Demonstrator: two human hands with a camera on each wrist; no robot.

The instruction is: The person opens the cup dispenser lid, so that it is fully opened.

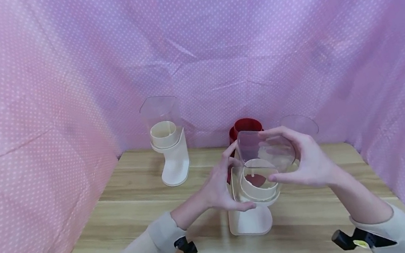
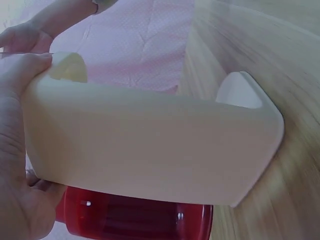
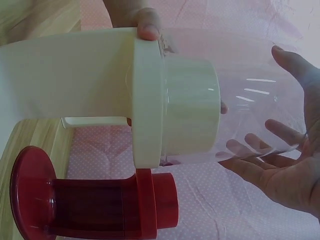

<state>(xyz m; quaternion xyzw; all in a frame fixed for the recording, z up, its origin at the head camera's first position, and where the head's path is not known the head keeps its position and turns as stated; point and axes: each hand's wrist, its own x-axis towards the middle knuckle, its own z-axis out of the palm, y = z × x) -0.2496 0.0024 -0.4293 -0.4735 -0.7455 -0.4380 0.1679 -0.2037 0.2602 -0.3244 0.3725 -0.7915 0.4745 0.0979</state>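
A cream-white stand stands upright on the table, with a round collar at its top and a short cylinder rising from it. My left hand grips the stand's upper part; in the left wrist view the thumb and fingers lie on opposite edges of its back. Over the cylinder sits a clear plastic container, its lower edge at the collar. My right hand holds this container near its top, the thumb on one side and the fingers round the other.
Another white stand with a clear container stands at the back left. Close behind the held one is a red stand of similar shape. A clear rounded piece shows behind my right hand. Pink dotted cloth surrounds the wooden table.
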